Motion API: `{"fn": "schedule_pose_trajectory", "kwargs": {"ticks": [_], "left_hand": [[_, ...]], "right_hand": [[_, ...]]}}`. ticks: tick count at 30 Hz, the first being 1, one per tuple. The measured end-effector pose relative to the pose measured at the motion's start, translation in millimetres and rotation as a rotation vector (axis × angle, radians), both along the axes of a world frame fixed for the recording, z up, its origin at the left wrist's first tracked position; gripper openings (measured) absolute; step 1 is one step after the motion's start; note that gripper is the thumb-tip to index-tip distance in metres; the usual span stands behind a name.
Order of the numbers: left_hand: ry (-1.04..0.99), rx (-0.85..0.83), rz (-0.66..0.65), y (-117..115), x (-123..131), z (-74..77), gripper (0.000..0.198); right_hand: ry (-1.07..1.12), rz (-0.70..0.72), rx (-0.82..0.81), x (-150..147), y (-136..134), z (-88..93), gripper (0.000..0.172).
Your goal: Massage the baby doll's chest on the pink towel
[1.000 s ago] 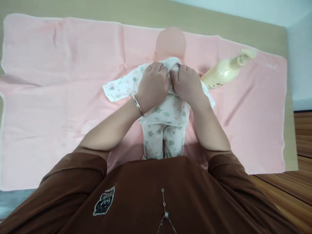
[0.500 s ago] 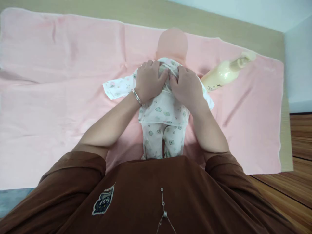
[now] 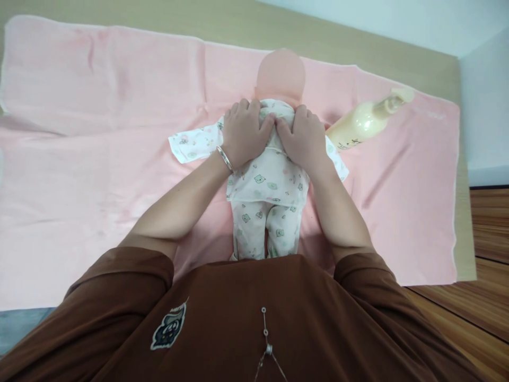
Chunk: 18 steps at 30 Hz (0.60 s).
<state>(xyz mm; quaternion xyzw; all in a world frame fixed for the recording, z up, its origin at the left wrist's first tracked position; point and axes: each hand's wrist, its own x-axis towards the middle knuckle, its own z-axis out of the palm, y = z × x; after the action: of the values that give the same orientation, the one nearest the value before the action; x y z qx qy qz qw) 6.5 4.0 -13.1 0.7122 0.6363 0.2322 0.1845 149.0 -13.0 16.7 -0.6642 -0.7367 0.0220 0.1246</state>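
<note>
A baby doll [image 3: 280,74] lies on its back on a pink blanket [image 3: 99,138], head away from me. It wears a white printed shirt [image 3: 267,180] and matching trousers [image 3: 262,233]. My left hand [image 3: 243,132], with a silver bangle at the wrist, and my right hand [image 3: 304,139] sit side by side on the doll's upper chest. Both have fingers curled into the shirt's neckline just under the head. The shirt's left sleeve [image 3: 191,144] lies flat and spread out on the blanket.
A cream-coloured bottle [image 3: 363,123] lies on its side on the blanket, right of the doll's shoulder. The blanket covers a wooden table whose right edge [image 3: 465,223] borders wooden flooring. My brown shirt fills the bottom of the view.
Both hands have slid a little up towards the doll's head with the neckline and flattened against the chest. The bunched collar fabric between them looks smoother.
</note>
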Motion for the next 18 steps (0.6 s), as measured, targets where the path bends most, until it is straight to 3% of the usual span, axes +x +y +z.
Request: {"fn": "schedule_pose_trajectory", "kwargs": {"ticks": [6, 13, 18], "left_hand": [[-0.034, 0.059, -0.019, 5, -3, -7.9, 0.045], [0.092, -0.019, 0.007, 1, -3, 0.8, 0.047], [0.053, 0.041, 0.020, -1, -3, 2.2, 0.044]], "right_hand": [[-0.015, -0.018, -0.019, -2, 2, -1.9, 0.043], [0.023, -0.052, -0.018, -2, 3, -4.0, 0.043], [0.043, -0.070, -0.012, -3, 5, -5.9, 0.044]]}}
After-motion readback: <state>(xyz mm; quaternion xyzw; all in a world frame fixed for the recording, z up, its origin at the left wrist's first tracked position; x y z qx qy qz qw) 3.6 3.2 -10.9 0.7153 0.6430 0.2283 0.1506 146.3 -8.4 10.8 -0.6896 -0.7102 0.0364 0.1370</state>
